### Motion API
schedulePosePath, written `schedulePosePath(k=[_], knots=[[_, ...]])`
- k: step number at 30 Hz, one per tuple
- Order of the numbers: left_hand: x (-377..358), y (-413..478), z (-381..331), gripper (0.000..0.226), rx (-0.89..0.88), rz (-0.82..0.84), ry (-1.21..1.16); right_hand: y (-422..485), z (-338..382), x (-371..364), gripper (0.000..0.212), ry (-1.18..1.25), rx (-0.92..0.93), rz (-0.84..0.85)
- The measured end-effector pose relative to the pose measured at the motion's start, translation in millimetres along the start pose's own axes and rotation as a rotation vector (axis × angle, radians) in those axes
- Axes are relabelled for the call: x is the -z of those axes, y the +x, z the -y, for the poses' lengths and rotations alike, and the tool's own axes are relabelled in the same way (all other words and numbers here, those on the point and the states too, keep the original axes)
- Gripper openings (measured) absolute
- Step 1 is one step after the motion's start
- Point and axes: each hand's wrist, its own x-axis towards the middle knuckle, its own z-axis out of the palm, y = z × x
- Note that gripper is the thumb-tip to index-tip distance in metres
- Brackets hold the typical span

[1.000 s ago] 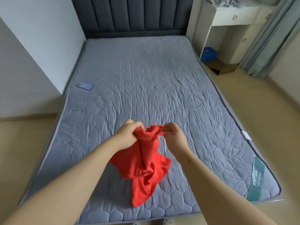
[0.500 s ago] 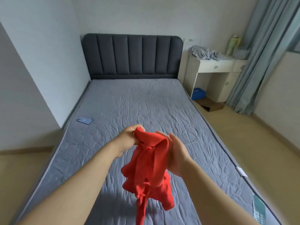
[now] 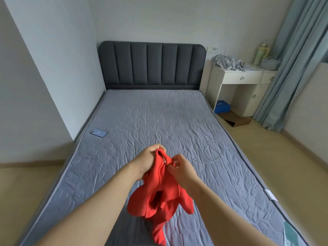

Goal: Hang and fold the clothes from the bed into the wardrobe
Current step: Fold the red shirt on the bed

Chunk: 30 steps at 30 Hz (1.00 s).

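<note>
While the red garment (image 3: 159, 196) hung bunched above the bed (image 3: 150, 118) toward six o'clock, the left hand (image 3: 150, 157) clutched its top edge and the right hand (image 3: 181, 170) pinched fabric just beside it, each grip clamped on cloth. A blue phone (image 3: 98, 133) lay at nine o'clock and a white cable (image 3: 212, 151) at three.

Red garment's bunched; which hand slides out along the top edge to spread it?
Right, likely. The left hand grips the red garment at its top in a full fist, a firm anchor; the right hand only pinches the edge beside it.
</note>
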Motion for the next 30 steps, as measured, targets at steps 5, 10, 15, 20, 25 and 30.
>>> schedulePosePath(k=[5,10,15,20,25,30], knots=[[-7.8,-6.2,-2.0,0.026,0.053,0.047,-0.158,-6.8,-9.1,2.3,0.022,0.619,-0.325,-0.074],[-17.5,-6.6,9.8,0.067,-0.012,0.155,0.33,-10.9,-18.1,1.4,0.017,0.693,-0.469,-0.096],[-12.1,-7.1,17.4,0.04,0.09,-0.022,0.404,-15.8,-17.9,2.8,0.016,0.799,-0.496,-0.142],[-1.5,-7.5,24.0,0.022,0.098,-0.136,0.389,-24.2,-19.3,12.5,0.026,0.592,-0.315,-0.042],[13.6,-15.4,21.6,0.027,0.097,0.075,0.518,-29.5,-25.2,15.0,0.029,0.24,-0.193,-0.154],[23.1,-13.9,17.1,0.027,-0.034,-0.172,1.038,-29.7,-29.0,20.2,0.035,-0.023,-0.143,-0.238]])
